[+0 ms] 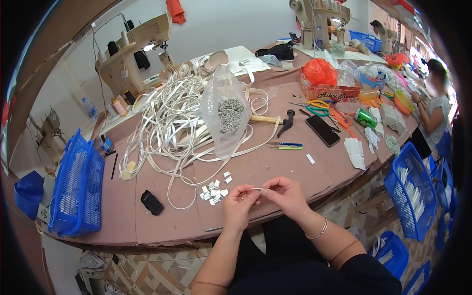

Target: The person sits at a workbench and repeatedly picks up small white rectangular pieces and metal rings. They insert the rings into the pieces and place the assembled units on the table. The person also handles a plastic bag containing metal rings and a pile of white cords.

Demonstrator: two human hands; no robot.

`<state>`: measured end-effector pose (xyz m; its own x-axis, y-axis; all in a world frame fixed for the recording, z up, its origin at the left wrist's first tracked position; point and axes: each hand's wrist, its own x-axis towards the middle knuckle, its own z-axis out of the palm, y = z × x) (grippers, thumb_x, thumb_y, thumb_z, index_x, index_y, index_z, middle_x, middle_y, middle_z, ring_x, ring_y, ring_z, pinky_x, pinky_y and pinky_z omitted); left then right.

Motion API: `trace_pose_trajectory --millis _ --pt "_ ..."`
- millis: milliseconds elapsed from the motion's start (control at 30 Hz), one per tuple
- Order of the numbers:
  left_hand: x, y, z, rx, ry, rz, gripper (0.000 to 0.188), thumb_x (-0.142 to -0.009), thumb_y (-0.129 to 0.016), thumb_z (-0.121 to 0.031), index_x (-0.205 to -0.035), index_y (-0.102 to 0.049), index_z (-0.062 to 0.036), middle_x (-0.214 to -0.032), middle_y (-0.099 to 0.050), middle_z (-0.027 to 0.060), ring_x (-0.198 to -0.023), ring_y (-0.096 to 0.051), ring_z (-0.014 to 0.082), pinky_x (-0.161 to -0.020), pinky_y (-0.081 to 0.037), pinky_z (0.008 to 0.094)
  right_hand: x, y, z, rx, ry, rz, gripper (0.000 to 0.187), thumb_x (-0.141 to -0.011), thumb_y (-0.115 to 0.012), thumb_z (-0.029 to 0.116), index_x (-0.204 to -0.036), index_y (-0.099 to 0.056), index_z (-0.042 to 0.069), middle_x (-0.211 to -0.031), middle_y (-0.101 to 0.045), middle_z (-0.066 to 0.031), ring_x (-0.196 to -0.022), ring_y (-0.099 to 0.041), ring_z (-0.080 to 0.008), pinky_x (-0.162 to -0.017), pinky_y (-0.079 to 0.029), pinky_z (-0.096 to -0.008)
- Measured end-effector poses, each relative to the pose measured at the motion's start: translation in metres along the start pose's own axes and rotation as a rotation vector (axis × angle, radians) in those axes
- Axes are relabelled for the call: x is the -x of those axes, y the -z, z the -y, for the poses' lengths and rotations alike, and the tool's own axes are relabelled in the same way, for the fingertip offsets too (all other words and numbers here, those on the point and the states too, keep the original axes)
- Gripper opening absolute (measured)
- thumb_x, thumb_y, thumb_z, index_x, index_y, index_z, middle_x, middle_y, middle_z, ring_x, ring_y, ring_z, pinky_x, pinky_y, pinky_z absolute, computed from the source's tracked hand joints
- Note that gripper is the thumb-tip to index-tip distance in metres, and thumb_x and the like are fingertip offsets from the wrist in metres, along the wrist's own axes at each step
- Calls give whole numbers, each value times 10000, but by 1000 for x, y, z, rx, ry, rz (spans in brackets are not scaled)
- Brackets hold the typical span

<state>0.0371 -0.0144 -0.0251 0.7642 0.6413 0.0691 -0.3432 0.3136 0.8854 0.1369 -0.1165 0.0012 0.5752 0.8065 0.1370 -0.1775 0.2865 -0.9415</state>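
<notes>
Near the table's front edge, my left hand (238, 208) and my right hand (289, 198) meet, thumbs and fingers pinched together. Between their fingertips is a small, thin, pale strip-like piece (260, 188), too small to make out fully. Just left of my left hand lies a loose pile of small white folded pieces (212, 193). Beyond it stands an open clear plastic bag (223, 88) holding many small metal parts (230, 116). A large tangle of white straps (162, 118) spreads behind and left of the bag.
A hammer (286, 123), thread snips (286, 146), scissors (317, 108) and a phone (322, 131) lie beyond my hands. Blue baskets stand at left (76, 187) and right (412, 191). A black object (152, 202) sits left. Sewing machines (132, 49) line the back; another person (435, 108) is at right.
</notes>
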Motion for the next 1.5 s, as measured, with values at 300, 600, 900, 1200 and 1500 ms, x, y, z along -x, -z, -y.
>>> trace_pose_trajectory --millis 300,600,900,1200,1500 --pt "8 -3 0 -250 -175 57 206 -843 -551 -45 -1028 -562 46 -911 -613 98 -780 -598 149 -672 -500 251 -6 4 -4 803 806 -47 115 -735 -603 -32 -844 -612 4 -776 -604 -107 -674 -603 -199 -588 -487 -284" --pt "-1 -4 -12 -1052 -724 49 83 -814 -524 17 -882 -571 15 -813 -566 120 -670 -585 192 -586 -477 274 -1 3 17 712 493 -31 72 -763 -595 -18 -831 -621 -21 -755 -610 -96 -718 -621 -180 -617 -493 -251" --pt "4 -5 -17 -911 -535 192 92 -792 -555 2 -881 -576 2 -816 -562 117 -691 -574 229 -596 -461 286 4 11 9 61 -100 4 72 -801 -603 24 -852 -633 -16 -790 -632 -50 -729 -614 -117 -665 -494 -210" --pt "2 -5 -18 -913 -502 187 67 -773 -584 10 -835 -609 2 -755 -591 88 -677 -585 181 -600 -467 265 8 13 17 423 19 6 128 -796 -612 65 -890 -644 -15 -780 -611 -68 -683 -607 -108 -610 -480 -218" --pt "0 -6 -20 -922 -513 211 58 -754 -606 2 -812 -610 -3 -748 -591 90 -649 -582 184 -574 -456 264 8 10 18 481 6 -55 126 -781 -609 68 -841 -634 -39 -764 -620 -80 -665 -611 -103 -581 -484 -216"
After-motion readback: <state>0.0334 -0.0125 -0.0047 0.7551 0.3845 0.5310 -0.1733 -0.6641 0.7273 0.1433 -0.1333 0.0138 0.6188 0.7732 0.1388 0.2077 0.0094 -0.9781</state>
